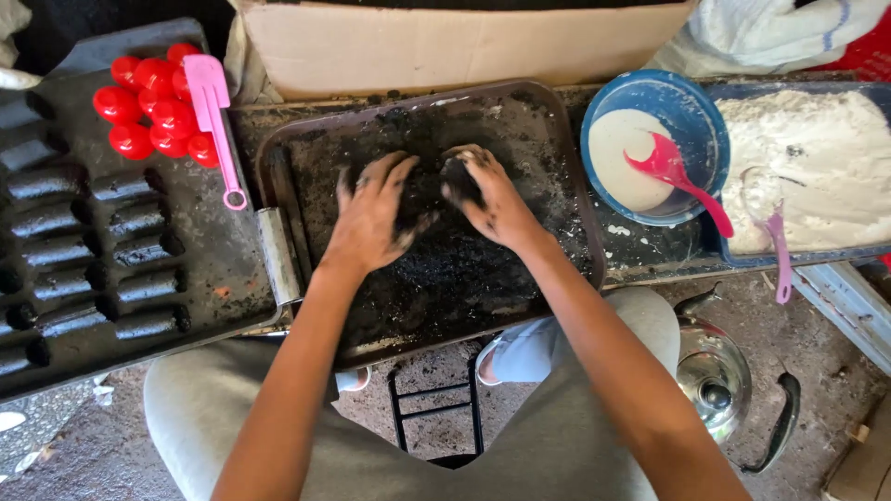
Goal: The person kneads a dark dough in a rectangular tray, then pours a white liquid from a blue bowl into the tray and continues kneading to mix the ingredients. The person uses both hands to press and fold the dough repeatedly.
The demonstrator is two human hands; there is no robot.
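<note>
My left hand (371,213) and my right hand (490,195) press together on a lump of wet black paste (429,192) in the middle of a dark metal tray (548,139). Both hands are smeared black. Fingers of each hand curl around the lump from its own side. The tray's floor is coated with the same black paste.
Left of the tray lies a dark board (209,269) with rows of black moulded logs (139,250), red round pieces (148,111) and a pink spatula (212,102). At right stand a blue bowl (691,116) with pale paste and red spoon (677,176), white powder (817,167), a kettle (715,376).
</note>
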